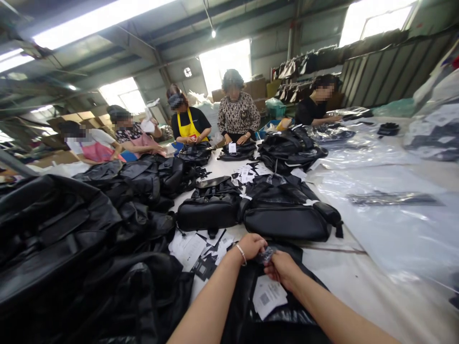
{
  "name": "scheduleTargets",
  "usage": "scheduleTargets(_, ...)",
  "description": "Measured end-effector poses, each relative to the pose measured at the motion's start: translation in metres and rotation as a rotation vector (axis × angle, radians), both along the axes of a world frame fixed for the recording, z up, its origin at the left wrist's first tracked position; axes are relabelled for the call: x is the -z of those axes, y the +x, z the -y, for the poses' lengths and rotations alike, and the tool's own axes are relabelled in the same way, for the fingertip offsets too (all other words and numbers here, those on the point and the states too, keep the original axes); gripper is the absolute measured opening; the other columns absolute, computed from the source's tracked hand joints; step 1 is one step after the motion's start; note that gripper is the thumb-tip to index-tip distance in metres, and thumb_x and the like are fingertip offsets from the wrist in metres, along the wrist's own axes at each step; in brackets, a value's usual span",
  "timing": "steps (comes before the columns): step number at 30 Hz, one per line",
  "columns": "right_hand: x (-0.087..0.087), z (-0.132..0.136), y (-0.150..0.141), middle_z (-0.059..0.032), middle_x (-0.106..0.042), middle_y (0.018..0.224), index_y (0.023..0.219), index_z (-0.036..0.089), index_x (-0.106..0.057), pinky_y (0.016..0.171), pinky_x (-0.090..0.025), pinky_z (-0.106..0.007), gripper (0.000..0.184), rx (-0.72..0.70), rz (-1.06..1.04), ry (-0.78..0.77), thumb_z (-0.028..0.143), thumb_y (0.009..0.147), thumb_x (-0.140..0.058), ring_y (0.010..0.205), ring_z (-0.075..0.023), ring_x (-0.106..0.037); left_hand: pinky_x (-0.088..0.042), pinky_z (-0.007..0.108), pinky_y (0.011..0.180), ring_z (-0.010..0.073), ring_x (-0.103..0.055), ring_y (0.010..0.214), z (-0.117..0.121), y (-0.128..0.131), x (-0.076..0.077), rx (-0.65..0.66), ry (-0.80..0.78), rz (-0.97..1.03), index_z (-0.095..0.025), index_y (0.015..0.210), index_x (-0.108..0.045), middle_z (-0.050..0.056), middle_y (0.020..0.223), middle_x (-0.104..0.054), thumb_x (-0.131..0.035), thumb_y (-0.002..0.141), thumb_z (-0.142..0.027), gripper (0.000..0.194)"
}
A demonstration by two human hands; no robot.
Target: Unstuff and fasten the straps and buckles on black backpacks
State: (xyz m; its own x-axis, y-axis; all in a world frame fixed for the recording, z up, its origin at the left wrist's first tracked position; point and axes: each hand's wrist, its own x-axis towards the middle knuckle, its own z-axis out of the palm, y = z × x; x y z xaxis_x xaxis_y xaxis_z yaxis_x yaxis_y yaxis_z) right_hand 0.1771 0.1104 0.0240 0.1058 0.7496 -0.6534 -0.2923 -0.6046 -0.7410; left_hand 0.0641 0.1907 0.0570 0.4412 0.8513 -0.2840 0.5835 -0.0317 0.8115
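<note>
Just in front of me lies a black bag, with white paper tags resting on top of it. Above its far part, my left hand and my right hand meet with curled fingers. Both pinch a small, crinkled piece of clear plastic between them. Whether anything sits inside the plastic is too small to tell. A bracelet circles my left wrist. Left of the hands, white and black paper tags are spread over the table.
Piled black bags fill the left side. Two black bags stand beyond my hands. Clear plastic sheets cover the table at right. Several co-workers work along the far side.
</note>
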Motion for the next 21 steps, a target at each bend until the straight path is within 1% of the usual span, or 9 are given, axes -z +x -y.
scheduleTargets(1, 0.003, -0.001, -0.003, 0.0015, -0.06, 0.058, 0.089, 0.02, -0.054, 0.042, -0.041, -0.02, 0.014, 0.029, 0.004, 0.021, 0.029, 0.078, -0.053, 0.045, -0.012, -0.058, -0.046, 0.025, 0.071, 0.0175, -0.061, 0.074, 0.004, -0.003, 0.0, 0.055, 0.026, -0.012, -0.015, 0.095, -0.074, 0.002, 0.079, -0.071, -0.048, 0.083, -0.021, 0.029)
scheduleTargets(3, 0.009, -0.001, -0.008, 0.0026, -0.057, 0.054, 0.089, 0.019, -0.056, 0.043, -0.04, -0.02, 0.016, 0.065, 0.024, 0.068, 0.03, 0.077, -0.053, 0.044, -0.0108, -0.055, -0.046, 0.025, 0.072, 0.0177, -0.061, 0.078, 0.008, -0.007, 0.0, 0.201, 0.092, -0.07, -0.017, 0.113, -0.069, 0.003, 0.09, -0.072, -0.049, 0.081, -0.019, 0.037)
scheduleTargets(4, 0.011, 0.001, -0.008, 0.0028, -0.056, 0.052, 0.087, 0.019, -0.057, 0.043, -0.039, -0.02, 0.016, 0.071, 0.038, 0.092, 0.03, 0.076, -0.054, 0.043, -0.0106, -0.053, -0.046, 0.024, 0.072, 0.0176, -0.061, 0.079, 0.007, -0.009, 0.0, 0.267, 0.114, -0.105, -0.018, 0.117, -0.067, 0.003, 0.093, -0.072, -0.05, 0.081, -0.019, 0.04)
scheduleTargets(6, 0.014, 0.006, -0.007, 0.0022, -0.055, 0.05, 0.08, 0.018, -0.058, 0.042, -0.037, -0.02, 0.015, 0.06, 0.077, 0.132, 0.031, 0.073, -0.055, 0.043, -0.0106, -0.052, -0.047, 0.024, 0.073, 0.0174, -0.062, 0.079, 0.004, -0.012, 0.0, 0.366, 0.122, -0.168, -0.019, 0.112, -0.07, 0.003, 0.091, -0.073, -0.054, 0.079, -0.021, 0.036)
scheduleTargets(9, 0.013, 0.011, 0.0, 0.0014, -0.056, 0.05, 0.071, 0.017, -0.059, 0.04, -0.034, -0.021, 0.016, 0.004, 0.155, 0.184, 0.032, 0.071, -0.054, 0.042, -0.0107, -0.049, -0.047, 0.024, 0.079, 0.0172, -0.063, 0.082, -0.004, -0.013, -0.002, 0.409, 0.123, -0.233, -0.02, 0.094, -0.076, 0.002, 0.088, -0.074, -0.057, 0.077, -0.02, 0.025)
scheduleTargets(14, 0.003, 0.013, 0.012, 0.0005, -0.057, 0.051, 0.065, 0.018, -0.059, 0.041, -0.033, -0.022, 0.021, -0.114, 0.267, 0.255, 0.036, 0.07, -0.051, 0.042, -0.0115, -0.05, -0.046, 0.021, 0.08, 0.0159, -0.062, 0.091, 0.0, -0.008, -0.013, 0.457, 0.228, -0.272, -0.024, 0.11, -0.071, 0.001, 0.104, -0.072, -0.059, 0.076, -0.018, 0.037)
scheduleTargets(16, 0.0, 0.014, 0.014, -0.0002, -0.058, 0.053, 0.065, 0.018, -0.059, 0.042, -0.034, -0.023, 0.023, -0.155, 0.304, 0.266, 0.037, 0.072, -0.048, 0.043, -0.0121, -0.051, -0.046, 0.019, 0.077, 0.0146, -0.063, 0.088, 0.005, -0.007, -0.017, 0.476, 0.282, -0.309, -0.025, 0.107, -0.072, 0.0, 0.101, -0.073, -0.058, 0.077, -0.018, 0.034)
scheduleTargets(18, -0.003, 0.015, 0.015, -0.0009, -0.059, 0.055, 0.066, 0.019, -0.058, 0.043, -0.034, -0.024, 0.024, -0.197, 0.347, 0.278, 0.037, 0.074, -0.045, 0.045, -0.0132, -0.052, -0.046, 0.019, 0.077, 0.0143, -0.063, 0.087, 0.011, -0.006, -0.02, 0.449, 0.314, -0.349, -0.023, 0.103, -0.073, 0.0, 0.096, -0.074, -0.056, 0.079, -0.018, 0.029)
scheduleTargets(21, -0.01, 0.018, 0.019, -0.0013, -0.059, 0.056, 0.063, 0.02, -0.058, 0.05, -0.037, -0.027, 0.024, -0.284, 0.431, 0.329, 0.036, 0.075, -0.046, 0.048, -0.0153, -0.053, -0.046, 0.022, 0.085, 0.0163, -0.062, 0.093, 0.016, -0.006, -0.026, 0.387, 0.366, -0.392, -0.022, 0.101, -0.074, 0.002, 0.098, -0.073, -0.054, 0.082, -0.021, 0.027)
